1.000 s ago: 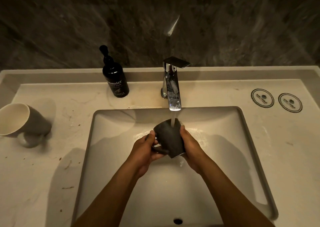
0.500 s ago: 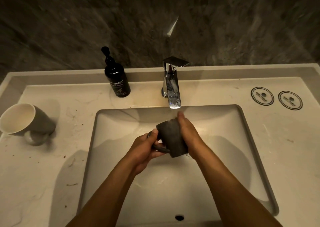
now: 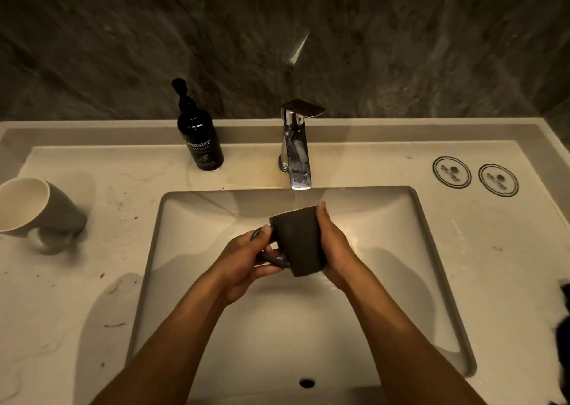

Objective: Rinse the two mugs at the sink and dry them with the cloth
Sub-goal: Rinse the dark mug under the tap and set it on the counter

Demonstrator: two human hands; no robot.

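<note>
Dark mug (image 3: pixel 297 241) sits mid-frame over the sink (image 3: pixel 438 269): my left hand (image 3: pixel 243 256) curls around its handle, my right hand (image 3: pixel 334 247) wraps its side. Other mug (image 3: pixel 37 207) at far left is cropped. Cloth's hard to spot.

A bathroom, likely a hotel's, was shown by a rectangular basin (image 3: pixel 431 250) sunk in a pale marble-look table (image 3: pixel 77 296), chrome tap (image 3: pixel 296 154), hand-wash pump bottle (image 3: pixel 200 139), two printed coasters (image 3: pixel 452 171), dark stone wall (image 3: pixel 401 40)
</note>
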